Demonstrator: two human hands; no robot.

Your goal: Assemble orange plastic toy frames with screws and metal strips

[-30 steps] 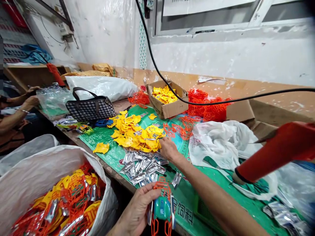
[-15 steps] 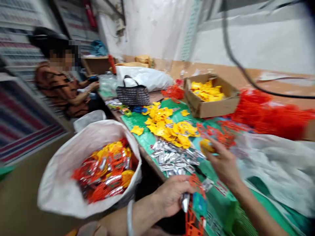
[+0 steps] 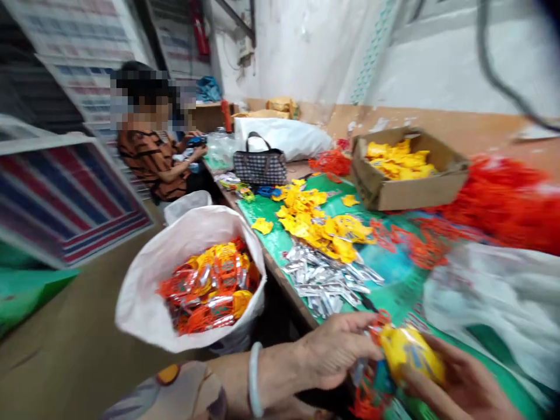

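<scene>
- One orange openwork plastic frame [image 3: 365, 402] sits low in the view, pinched between the thumb and fingers of the left hand [image 3: 324, 350]; a pale ring-shaped bangle [image 3: 255, 379] circles that wrist
- The right hand [image 3: 464, 379], blurred, curls its thumb and fingers round a curved yellow plastic shell [image 3: 411, 353], which overlaps the frame in view; whether the two are joined, I cannot tell
- Near both hands, on the surface [image 3: 391, 289] spread with a green printed sheet, lies a heap of shiny silver strips [image 3: 326, 283]
- Just beyond the strips is a pile of yellow plastic pieces [image 3: 306, 216]
- Behind that, an open brown cardboard box [image 3: 420, 193] holds more yellow pieces, with a bright red-orange tangled mass [image 3: 503, 204] to its right
- Left of the surface stands an open white sack [image 3: 140, 303] containing mixed orange, yellow and silver pieces [image 3: 214, 286]
- Farther back sits a black-and-white checked handbag [image 3: 260, 167]; beyond it is a co-worker in an orange-and-black top [image 3: 149, 154]
</scene>
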